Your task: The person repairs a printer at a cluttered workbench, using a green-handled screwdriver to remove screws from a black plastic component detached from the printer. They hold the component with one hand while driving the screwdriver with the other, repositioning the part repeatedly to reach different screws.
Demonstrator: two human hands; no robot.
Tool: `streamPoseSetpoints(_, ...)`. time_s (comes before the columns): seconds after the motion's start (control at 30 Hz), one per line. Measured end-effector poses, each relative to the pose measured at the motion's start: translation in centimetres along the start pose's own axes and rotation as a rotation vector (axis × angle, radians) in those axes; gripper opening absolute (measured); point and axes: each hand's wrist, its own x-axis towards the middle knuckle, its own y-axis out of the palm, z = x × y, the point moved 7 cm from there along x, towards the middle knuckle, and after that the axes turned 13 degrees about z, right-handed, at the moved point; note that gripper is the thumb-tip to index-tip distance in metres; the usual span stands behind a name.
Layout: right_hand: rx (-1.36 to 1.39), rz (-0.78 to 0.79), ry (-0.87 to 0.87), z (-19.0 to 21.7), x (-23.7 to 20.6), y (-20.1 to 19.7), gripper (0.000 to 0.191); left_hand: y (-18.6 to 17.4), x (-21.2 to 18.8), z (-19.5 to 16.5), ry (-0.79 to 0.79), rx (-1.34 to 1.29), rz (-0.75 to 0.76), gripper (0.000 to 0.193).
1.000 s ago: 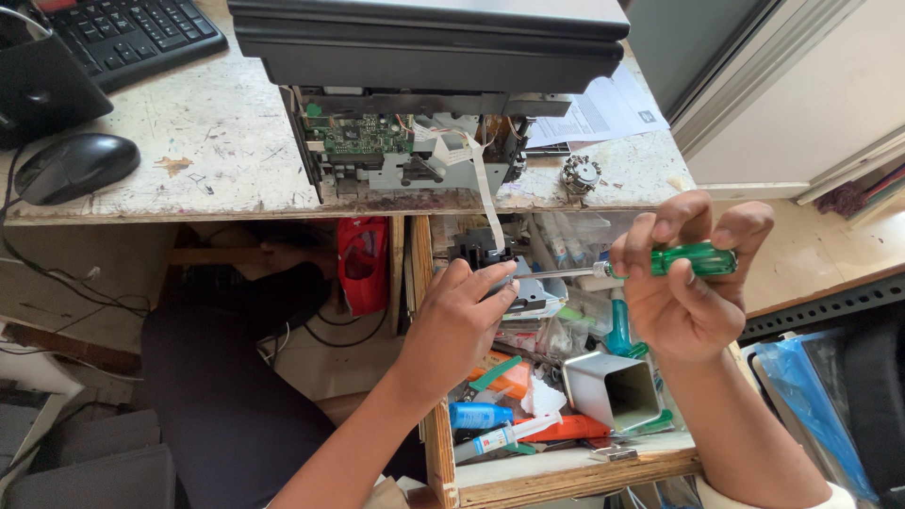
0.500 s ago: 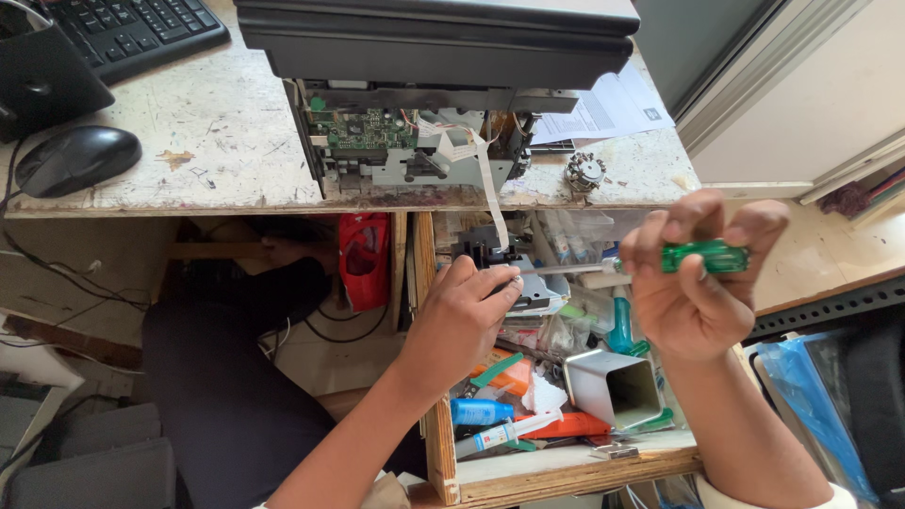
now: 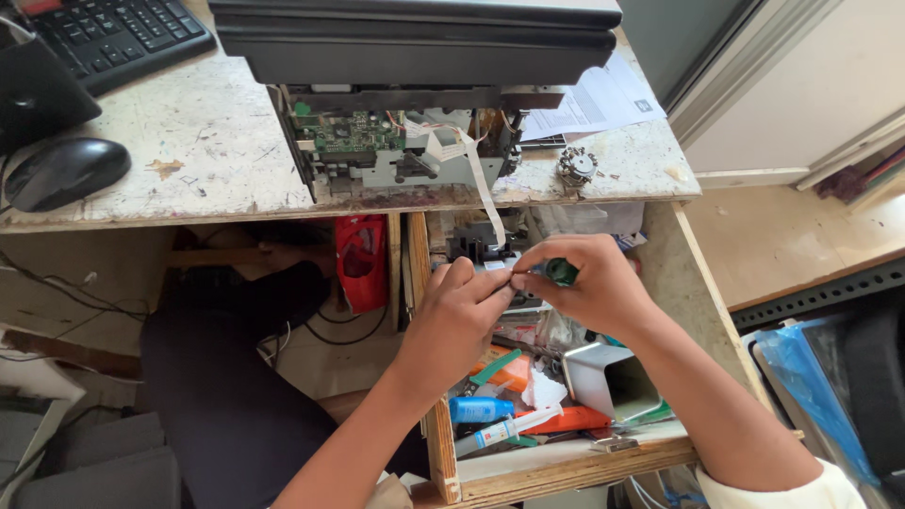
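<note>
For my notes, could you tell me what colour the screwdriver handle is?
Green; the screwdriver handle shows in the head view, inside the right hand.

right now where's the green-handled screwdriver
In the head view, the green-handled screwdriver sits in the right hand, right of centre, over the open drawer, touching the left hand.

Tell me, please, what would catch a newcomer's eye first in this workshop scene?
First, the two hands meeting over the open drawer: the left hand and the right hand pinch together at a small green-handled tool. Behind them, on the worn desk, an opened machine bares its green circuit board and a white ribbon cable hanging toward the drawer. A black mouse lies far left.
</note>
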Motion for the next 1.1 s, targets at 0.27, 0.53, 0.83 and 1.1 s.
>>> streamPoseSetpoints(0.27, 0.258, -0.007, 0.221, -3.6, 0.1, 1.6, 0.011, -0.1, -0.1, -0.6, 0.059, 0.162, 0.047, 0.033)
streamPoseSetpoints(0.53, 0.080, -0.112, 0.159, -2.2, -0.3, 1.3, 0.014, 0.1, 0.3, -0.3, 0.037, 0.126, 0.059, 0.029)
streamPoseSetpoints(0.83, -0.327, 0.011, -0.221, 1.2, -0.2, 0.0, 0.018, -0.1, -0.2, 0.4, -0.002, 0.043, -0.004, 0.034)
streamPoseSetpoints(1.1, -0.406, 0.146, -0.295, 1.7, -0.5, -0.4, 0.016, 0.2, -0.4, 0.7, -0.014, 0.041, 0.014, 0.037)
